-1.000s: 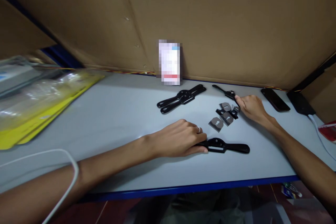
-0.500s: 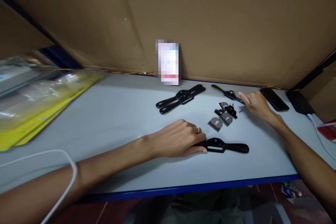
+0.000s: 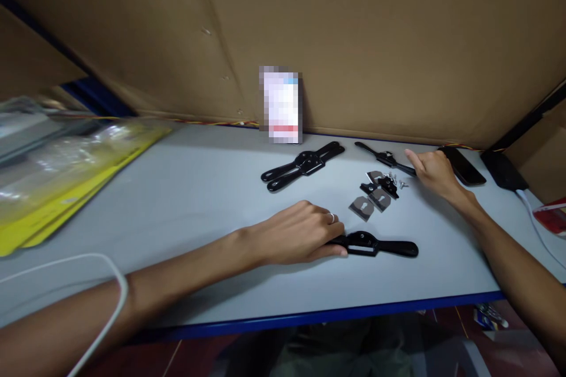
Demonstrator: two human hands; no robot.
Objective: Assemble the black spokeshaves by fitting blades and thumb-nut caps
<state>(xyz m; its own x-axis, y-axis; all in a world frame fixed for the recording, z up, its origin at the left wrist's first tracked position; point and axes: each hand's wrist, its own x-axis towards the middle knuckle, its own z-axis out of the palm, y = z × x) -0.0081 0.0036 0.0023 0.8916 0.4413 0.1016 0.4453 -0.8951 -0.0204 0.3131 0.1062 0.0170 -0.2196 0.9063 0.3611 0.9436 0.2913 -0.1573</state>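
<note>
My left hand (image 3: 300,238) lies curled over the left handle of a black spokeshave (image 3: 380,245) near the table's front edge, gripping it. My right hand (image 3: 433,172) rests at the back right, fingers wrapped on the right handle of a second black spokeshave (image 3: 380,156). Between the hands lie grey metal blades (image 3: 370,202), a small black clamp piece (image 3: 385,184) and tiny screws (image 3: 400,184). Another pair of black spokeshaves (image 3: 303,165) lies stacked further left.
The grey table (image 3: 198,200) has a blue front edge. Yellow packaging in clear plastic (image 3: 57,182) fills the left side. A blurred card (image 3: 281,105) leans on the cardboard back wall. A dark phone (image 3: 464,166) and a black charger (image 3: 502,171) lie at the right; a white cable (image 3: 110,283) crosses my left forearm.
My right hand has moved right and back, off the small parts, to the handle of the rear spokeshave. The clamp piece and screws now lie uncovered. My left hand has stayed put.
</note>
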